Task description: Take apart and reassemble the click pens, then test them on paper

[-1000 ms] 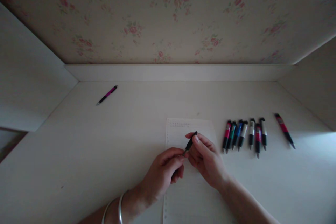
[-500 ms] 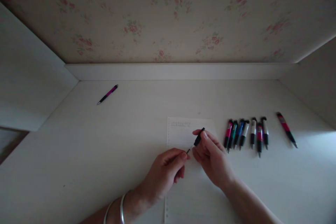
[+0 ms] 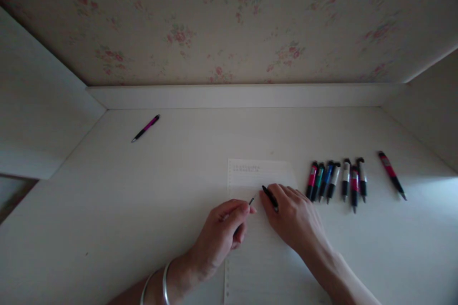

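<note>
Over the lined sheet of paper [image 3: 263, 267], my left hand [image 3: 222, 231] pinches a thin dark pen part [image 3: 252, 200] between thumb and forefinger. Its pale tip points up toward my right hand; whether it is a refill I cannot make out. My right hand [image 3: 295, 214] is palm down, its fingers closed around a short black pen barrel [image 3: 270, 198]. The two pieces are close but apart. Most of my right fingers are hidden behind the back of the hand.
Several pens with pink, green, blue and white barrels [image 3: 332, 182] lie in a row right of the paper. A larger pink and black pen [image 3: 391, 175] lies farther right, a purple and black pen [image 3: 145, 128] at the back left. White walls border the desk [image 3: 143, 209].
My right hand has turned palm down, and the black barrel in it has swung from leaning right to leaning left. My left hand has shifted slightly left, still pinching the thin part.
</note>
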`<state>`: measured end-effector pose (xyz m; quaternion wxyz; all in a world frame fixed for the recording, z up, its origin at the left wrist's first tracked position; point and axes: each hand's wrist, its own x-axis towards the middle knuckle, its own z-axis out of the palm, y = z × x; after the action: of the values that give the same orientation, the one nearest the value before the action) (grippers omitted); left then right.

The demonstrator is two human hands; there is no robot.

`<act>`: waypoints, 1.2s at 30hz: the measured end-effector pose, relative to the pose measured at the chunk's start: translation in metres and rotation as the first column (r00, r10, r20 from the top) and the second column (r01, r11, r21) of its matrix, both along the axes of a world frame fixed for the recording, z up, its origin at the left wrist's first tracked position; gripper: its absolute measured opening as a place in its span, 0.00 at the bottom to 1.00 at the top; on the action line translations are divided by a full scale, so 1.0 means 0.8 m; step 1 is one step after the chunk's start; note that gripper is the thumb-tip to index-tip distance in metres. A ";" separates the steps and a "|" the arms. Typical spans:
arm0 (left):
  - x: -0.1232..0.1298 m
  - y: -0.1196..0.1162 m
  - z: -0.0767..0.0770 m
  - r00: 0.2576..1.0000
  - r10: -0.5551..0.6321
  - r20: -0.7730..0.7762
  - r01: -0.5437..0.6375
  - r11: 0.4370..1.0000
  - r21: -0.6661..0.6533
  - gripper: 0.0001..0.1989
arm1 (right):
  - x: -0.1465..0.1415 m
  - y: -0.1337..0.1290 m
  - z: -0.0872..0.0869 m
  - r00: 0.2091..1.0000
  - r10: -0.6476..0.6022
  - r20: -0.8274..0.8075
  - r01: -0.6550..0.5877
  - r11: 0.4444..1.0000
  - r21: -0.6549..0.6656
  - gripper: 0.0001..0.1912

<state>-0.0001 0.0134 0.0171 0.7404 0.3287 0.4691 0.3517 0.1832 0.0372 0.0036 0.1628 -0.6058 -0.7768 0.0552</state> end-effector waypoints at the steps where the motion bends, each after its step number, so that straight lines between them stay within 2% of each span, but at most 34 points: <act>1: 0.000 0.000 -0.001 1.000 -0.002 0.002 0.002 1.000 0.001 0.22 | 0.000 0.000 0.000 1.000 0.001 0.006 -0.001 1.000 0.000 0.14; 7: -0.001 0.000 -0.005 0.999 0.000 0.039 0.000 1.000 0.007 0.18 | 0.002 -0.001 -0.003 0.999 -0.011 -0.041 0.010 1.000 -0.009 0.12; 12: -0.001 0.000 -0.004 0.998 0.002 0.063 -0.004 1.000 0.025 0.17 | 0.004 -0.002 -0.006 0.982 -0.034 -0.184 0.028 0.999 -0.034 0.11; 16: -0.001 0.000 -0.004 0.997 -0.016 0.071 0.013 0.999 0.036 0.19 | 0.008 0.001 -0.011 0.965 -0.038 -0.261 0.039 0.999 -0.001 0.12; 26: 0.000 0.000 -0.005 0.998 -0.011 0.064 0.009 1.000 0.027 0.21 | 0.006 0.002 -0.013 0.967 0.031 -0.252 -0.007 0.995 0.097 0.14; 32: -0.002 -0.001 -0.007 0.998 -0.014 0.060 0.013 0.999 0.029 0.20 | 0.009 0.000 -0.016 0.944 0.075 -0.320 -0.032 0.990 0.138 0.16; 36: -0.001 -0.001 -0.006 0.997 0.002 0.074 -0.004 0.999 0.037 0.20 | 0.005 -0.003 -0.017 0.917 -0.009 -0.398 0.052 0.994 0.098 0.16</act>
<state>-0.0008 0.0129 0.0124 0.7504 0.3285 0.4354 0.3733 0.1875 0.0348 -0.0101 0.3499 -0.5845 -0.7199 0.1326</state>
